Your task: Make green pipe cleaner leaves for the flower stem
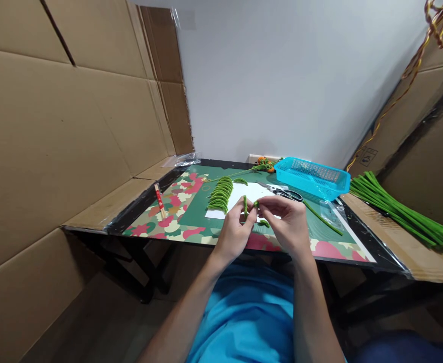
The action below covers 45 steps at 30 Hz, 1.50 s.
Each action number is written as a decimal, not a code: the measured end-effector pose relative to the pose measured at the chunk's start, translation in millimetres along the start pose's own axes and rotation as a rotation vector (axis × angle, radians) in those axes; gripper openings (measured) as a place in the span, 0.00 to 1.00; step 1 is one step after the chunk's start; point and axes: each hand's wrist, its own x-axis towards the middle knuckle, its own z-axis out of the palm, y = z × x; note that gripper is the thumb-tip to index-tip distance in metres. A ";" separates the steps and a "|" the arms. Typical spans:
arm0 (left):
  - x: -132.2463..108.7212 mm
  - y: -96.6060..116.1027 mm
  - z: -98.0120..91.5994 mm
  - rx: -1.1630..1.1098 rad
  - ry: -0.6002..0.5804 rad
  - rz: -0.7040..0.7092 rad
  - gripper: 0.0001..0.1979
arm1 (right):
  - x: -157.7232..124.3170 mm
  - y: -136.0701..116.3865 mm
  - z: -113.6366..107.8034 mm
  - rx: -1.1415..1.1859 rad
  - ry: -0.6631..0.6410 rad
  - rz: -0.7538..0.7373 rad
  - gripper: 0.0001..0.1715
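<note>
Both my hands meet over the near middle of a small table (357, 237). My left hand (233, 233) and my right hand (287, 222) pinch a short green pipe cleaner piece (245, 205), bent upright between the fingertips. A second small green piece (264, 223) lies just below my right fingers. Several curved green pieces (219, 194) are stacked in a row on a white sheet (240, 194) behind my left hand.
A camouflage-patterned mat (168, 222) covers the table. Scissors (287, 192) and a blue plastic basket (312, 176) sit at the back right. A bundle of long green stems (402, 214) lies at right. Red-wrapped chopsticks (160, 200) lie left. Cardboard walls stand on both sides.
</note>
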 end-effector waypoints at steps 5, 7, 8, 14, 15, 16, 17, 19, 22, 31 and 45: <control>1.4 2.7 -0.6 0.074 0.008 0.052 0.11 | -0.5 -1.8 0.9 -0.036 -0.024 -0.023 0.10; 1.9 2.8 -0.8 0.102 -0.013 0.068 0.10 | -0.3 -2.5 1.4 -0.063 -0.033 -0.040 0.10; 2.1 2.7 -0.9 0.118 -0.026 0.075 0.10 | -0.2 -2.8 1.7 -0.081 -0.027 -0.052 0.09; 2.5 4.3 -0.4 0.142 -0.086 0.084 0.11 | -1.1 -3.5 5.9 -0.185 0.077 -0.083 0.06; 2.4 4.8 -0.2 0.147 -0.093 0.082 0.11 | -1.0 -3.3 6.9 -0.191 0.098 -0.074 0.06; 2.2 5.2 -0.1 0.157 -0.094 0.079 0.10 | -0.9 -3.0 7.7 -0.190 0.118 -0.061 0.06; 2.2 5.3 0.0 0.168 -0.091 0.075 0.10 | -0.6 -2.5 8.4 -0.185 0.137 -0.044 0.06; 2.4 4.5 0.0 0.184 -0.081 0.064 0.11 | 0.0 -1.4 8.9 -0.174 0.164 -0.012 0.06; 3.7 1.0 -0.2 0.167 -0.067 0.044 0.11 | 1.4 0.0 7.4 -0.166 0.127 0.005 0.06; 3.8 -3.7 -0.9 0.130 -0.049 0.007 0.13 | 4.8 2.6 -1.1 -0.137 0.062 0.075 0.12; 6.9 10.9 -8.2 -0.392 -0.174 -0.362 0.19 | 0.2 3.4 -15.9 -0.089 -0.114 -0.009 0.12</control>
